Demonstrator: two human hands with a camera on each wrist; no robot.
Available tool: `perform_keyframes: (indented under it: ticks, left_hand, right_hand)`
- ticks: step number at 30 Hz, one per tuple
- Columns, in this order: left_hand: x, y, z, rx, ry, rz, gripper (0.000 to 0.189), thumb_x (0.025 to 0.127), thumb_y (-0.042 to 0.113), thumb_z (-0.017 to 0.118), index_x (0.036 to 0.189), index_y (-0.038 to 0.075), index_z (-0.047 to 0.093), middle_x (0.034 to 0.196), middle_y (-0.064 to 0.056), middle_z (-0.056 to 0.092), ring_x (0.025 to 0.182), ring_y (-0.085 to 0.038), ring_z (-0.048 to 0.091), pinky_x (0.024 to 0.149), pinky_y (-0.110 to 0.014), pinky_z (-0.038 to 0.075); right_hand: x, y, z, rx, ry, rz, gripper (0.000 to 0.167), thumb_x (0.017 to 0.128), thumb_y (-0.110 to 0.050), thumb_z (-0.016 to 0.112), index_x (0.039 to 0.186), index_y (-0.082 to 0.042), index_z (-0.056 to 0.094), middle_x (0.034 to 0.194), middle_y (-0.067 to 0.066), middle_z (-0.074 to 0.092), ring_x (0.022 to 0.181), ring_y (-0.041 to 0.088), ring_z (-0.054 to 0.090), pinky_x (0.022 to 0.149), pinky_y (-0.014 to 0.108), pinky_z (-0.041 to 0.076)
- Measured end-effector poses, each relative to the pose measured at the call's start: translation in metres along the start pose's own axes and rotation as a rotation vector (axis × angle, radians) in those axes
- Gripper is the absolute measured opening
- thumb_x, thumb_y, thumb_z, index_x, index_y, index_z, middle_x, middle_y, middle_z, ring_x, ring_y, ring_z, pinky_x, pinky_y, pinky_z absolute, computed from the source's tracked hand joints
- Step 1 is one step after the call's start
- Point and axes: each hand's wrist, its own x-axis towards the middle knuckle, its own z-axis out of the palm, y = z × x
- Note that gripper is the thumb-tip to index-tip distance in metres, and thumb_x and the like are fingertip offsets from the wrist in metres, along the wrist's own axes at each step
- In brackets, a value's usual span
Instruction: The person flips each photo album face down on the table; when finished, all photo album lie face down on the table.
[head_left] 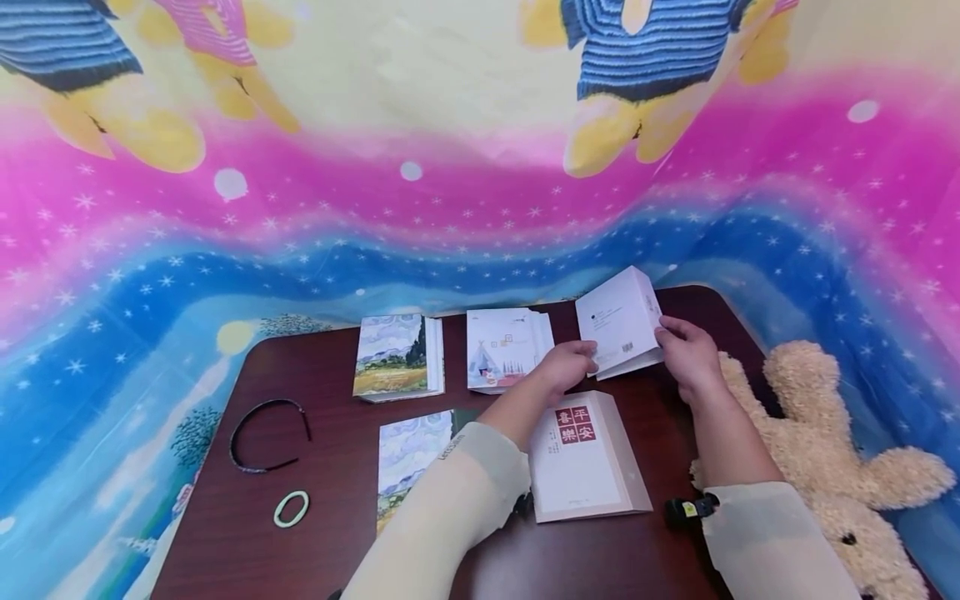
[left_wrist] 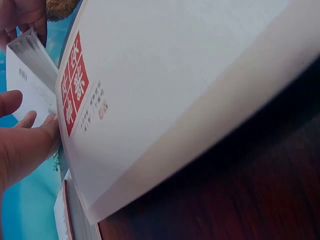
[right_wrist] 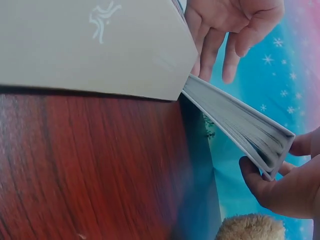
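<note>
A white photo album with a barcode on its cover is tilted up at the back right of the table. My right hand grips its right end, thumb on one cover and fingers on the other. On the left side, my left hand touches the album with fingers fairly straight and thumb raised apart. In the right wrist view, the held album's page edges fan slightly between its covers. Just in front lies a pale album with a red four-character block, partly below my left forearm.
A tent-picture album and a landscape-picture album lie along the back. Another landscape album is partly hidden by my left sleeve. A headband and pale green ring lie left; a plush toy sits right.
</note>
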Motion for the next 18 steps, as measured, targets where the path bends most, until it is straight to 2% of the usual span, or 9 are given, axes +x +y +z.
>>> perform_keyframes:
  ticks: [6, 18]
  left_hand:
    - [-0.002, -0.003, -0.004, -0.016, -0.013, 0.022, 0.049, 0.096, 0.006, 0.064, 0.145, 0.014, 0.062, 0.145, -0.003, 0.061, 0.141, -0.025, 0.048, 0.118, -0.045, 0.036]
    - [-0.006, -0.006, -0.009, 0.013, -0.005, 0.037, 0.052, 0.095, 0.006, 0.066, 0.146, 0.013, 0.06, 0.147, -0.002, 0.06, 0.142, -0.025, 0.048, 0.118, -0.044, 0.037]
  right_hand:
    - [0.001, 0.003, 0.004, -0.06, -0.017, -0.01, 0.074, 0.106, -0.047, 0.053, 0.163, -0.006, 0.03, 0.161, 0.027, 0.033, 0.14, 0.041, 0.041, 0.117, 0.057, 0.034]
    - [0.009, 0.012, 0.014, -0.096, -0.039, 0.019, 0.066, 0.109, -0.03, 0.045, 0.165, -0.004, 0.021, 0.163, 0.029, 0.031, 0.147, 0.042, 0.034, 0.12, 0.057, 0.029]
